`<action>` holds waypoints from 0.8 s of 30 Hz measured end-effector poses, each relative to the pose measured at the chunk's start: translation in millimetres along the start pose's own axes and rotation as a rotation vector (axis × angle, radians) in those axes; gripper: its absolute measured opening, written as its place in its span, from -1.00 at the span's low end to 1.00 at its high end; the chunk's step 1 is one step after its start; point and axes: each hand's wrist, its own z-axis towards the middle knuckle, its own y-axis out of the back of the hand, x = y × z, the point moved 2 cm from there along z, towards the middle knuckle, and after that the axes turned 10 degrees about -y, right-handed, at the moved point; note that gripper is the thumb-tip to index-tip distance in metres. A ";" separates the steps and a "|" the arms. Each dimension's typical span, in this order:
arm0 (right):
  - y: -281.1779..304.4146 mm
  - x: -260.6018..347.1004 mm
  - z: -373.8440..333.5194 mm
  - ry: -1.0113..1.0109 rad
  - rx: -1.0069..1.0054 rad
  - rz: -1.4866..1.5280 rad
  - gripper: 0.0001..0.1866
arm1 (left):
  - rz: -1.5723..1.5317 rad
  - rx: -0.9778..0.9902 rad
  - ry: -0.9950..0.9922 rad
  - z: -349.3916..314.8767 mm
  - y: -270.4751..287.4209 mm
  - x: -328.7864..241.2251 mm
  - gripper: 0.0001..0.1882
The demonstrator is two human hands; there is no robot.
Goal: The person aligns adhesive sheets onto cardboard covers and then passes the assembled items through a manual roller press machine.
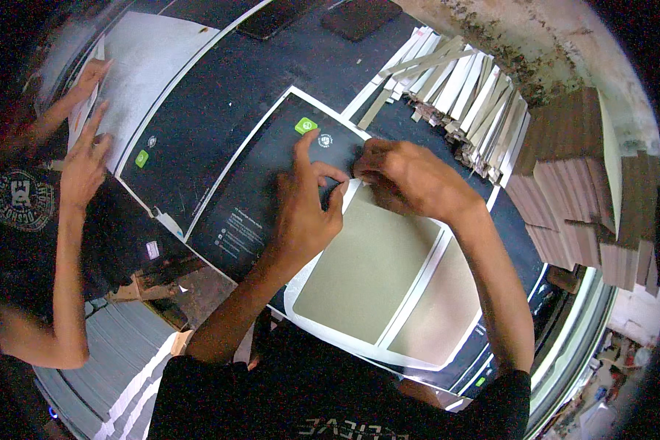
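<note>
My left hand (308,205) rests over a black printed sheet (253,176) with a white border. Its index finger stretches toward a green square mark, while the thumb curves near the white edge of a paper sheet; the fingers are apart. At the top corner of that white sheet (301,301) my right hand (414,176) has its fingers curled and pressed together; what they grip is hidden. Two flat cardboard panels, one greenish grey (370,264) and one pinkish beige (436,308), lie on the white sheet, with a narrow strip between them.
A pile of cut board strips (469,95) lies at the far right, by stacked brown boards (565,191). At left another person's hands (84,161) work over a pale sheet (150,66). A stack of grey sheets (117,367) stands at lower left.
</note>
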 end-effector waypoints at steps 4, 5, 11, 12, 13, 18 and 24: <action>2.7 -5.1 -1.6 0.083 -0.068 0.094 -0.78 | 0.017 -0.008 0.013 1.3 -2.4 -4.3 -0.14; 3.8 -7.0 -2.8 0.106 -0.091 0.115 -0.78 | 0.029 -0.012 0.001 1.2 -3.0 -4.6 -0.14; 1.2 -22.8 -7.1 0.165 -0.136 0.206 -0.73 | 0.013 0.025 -0.074 -1.1 -1.0 -0.1 -0.04; 2.6 -22.9 -7.5 0.156 -0.152 0.194 -0.72 | -0.001 0.041 -0.082 -0.8 0.4 -2.4 -0.02; 5.2 -22.6 -8.3 0.147 -0.168 0.182 -0.71 | -0.001 0.073 -0.048 0.2 1.1 -3.9 0.00; 8.3 -7.5 -5.7 0.092 -0.176 0.161 -0.75 | 0.002 0.138 -0.018 -0.5 1.1 1.2 0.06; -1.9 -8.8 0.6 0.075 -0.099 0.128 -0.84 | -0.019 0.146 0.016 0.8 2.6 -7.8 0.08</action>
